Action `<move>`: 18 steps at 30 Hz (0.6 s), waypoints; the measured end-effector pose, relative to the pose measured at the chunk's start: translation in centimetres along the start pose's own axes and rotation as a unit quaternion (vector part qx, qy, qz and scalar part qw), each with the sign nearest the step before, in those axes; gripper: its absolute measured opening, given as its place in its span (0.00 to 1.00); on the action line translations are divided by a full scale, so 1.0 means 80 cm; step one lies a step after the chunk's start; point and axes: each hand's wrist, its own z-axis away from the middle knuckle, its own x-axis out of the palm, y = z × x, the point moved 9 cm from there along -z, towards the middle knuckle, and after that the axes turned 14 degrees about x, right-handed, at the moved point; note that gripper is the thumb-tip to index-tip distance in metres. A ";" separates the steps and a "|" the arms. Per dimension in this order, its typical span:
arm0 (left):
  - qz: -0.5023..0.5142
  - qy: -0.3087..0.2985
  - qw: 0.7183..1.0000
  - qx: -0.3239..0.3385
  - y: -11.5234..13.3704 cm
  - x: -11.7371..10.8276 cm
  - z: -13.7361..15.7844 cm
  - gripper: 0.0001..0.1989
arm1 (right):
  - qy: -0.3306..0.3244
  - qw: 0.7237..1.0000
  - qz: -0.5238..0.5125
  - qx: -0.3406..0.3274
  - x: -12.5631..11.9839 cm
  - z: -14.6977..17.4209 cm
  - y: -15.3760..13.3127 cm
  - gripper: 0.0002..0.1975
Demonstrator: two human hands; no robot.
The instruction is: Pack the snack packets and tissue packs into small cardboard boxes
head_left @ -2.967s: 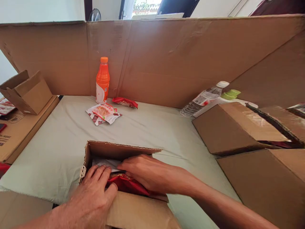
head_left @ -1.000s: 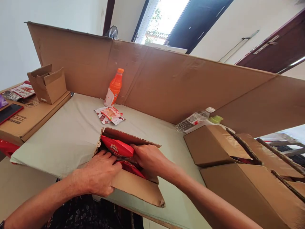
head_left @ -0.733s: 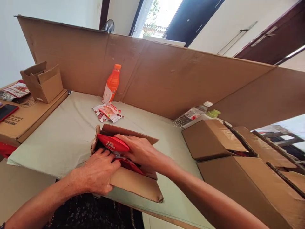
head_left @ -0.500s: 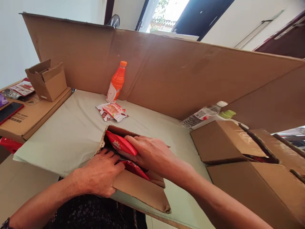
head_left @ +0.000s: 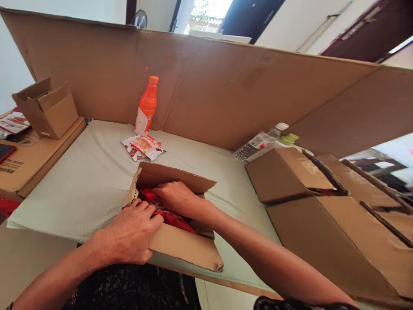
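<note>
An open cardboard box [head_left: 183, 247] stands near the front of the covered table, its flaps spread. My left hand [head_left: 132, 228] is closed over the box's near-left side, fingers reaching over the edge and thumb toward the inside. Deep in the box, my right hand [head_left: 177, 197] is curled round a red packet [head_left: 147, 194] at the far side; its fingertips are partly hidden. Another red packet [head_left: 176, 221] lies along the near wall, below my right wrist.
An orange bottle [head_left: 146, 107] stands behind small snack packets [head_left: 143, 146]. To the left, a small open carton [head_left: 54, 114] sits on a flat box [head_left: 41, 159]. At right are larger cartons [head_left: 290, 224] and a clear bottle [head_left: 258, 144]. A cardboard screen [head_left: 209, 90] closes off the back.
My right hand has gone lower into the box, taking the red packet down with it. My left hand keeps its hold on the box side. The whole view has shifted slightly.
</note>
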 end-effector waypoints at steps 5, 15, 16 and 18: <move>-0.029 0.184 0.980 0.071 0.034 -0.045 0.039 0.20 | 0.127 0.977 -0.170 -0.034 -0.033 0.032 0.028 0.16; 0.074 0.361 0.926 -0.083 -0.035 -0.035 0.089 0.33 | 0.379 0.874 -0.300 0.045 -0.028 0.145 0.116 0.11; 0.080 0.368 0.922 -0.087 -0.039 -0.036 0.082 0.31 | 0.399 0.862 -0.308 0.055 -0.028 0.149 0.119 0.11; 0.078 0.379 0.916 -0.104 -0.044 -0.039 0.071 0.27 | 0.449 0.828 -0.323 0.093 -0.031 0.160 0.131 0.11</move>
